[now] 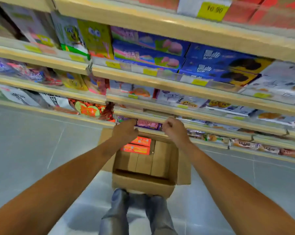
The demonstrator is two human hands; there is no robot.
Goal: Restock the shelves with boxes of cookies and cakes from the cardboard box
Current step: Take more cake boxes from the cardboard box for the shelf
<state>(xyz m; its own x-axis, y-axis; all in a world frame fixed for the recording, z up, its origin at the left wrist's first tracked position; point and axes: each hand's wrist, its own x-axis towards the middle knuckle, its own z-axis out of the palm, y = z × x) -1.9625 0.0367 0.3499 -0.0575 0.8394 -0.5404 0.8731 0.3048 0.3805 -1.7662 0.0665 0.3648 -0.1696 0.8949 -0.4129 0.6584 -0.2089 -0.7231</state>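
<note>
My left hand [125, 132] and right hand [175, 131] flank the purple box [147, 124] on the low shelf [151, 131] — fingers curled, whether gripping I cannot tell.

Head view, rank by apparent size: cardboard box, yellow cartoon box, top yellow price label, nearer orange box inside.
Largest first: cardboard box; yellow cartoon box; yellow price label, close to the lens so its rank is unsure; nearer orange box.
</note>
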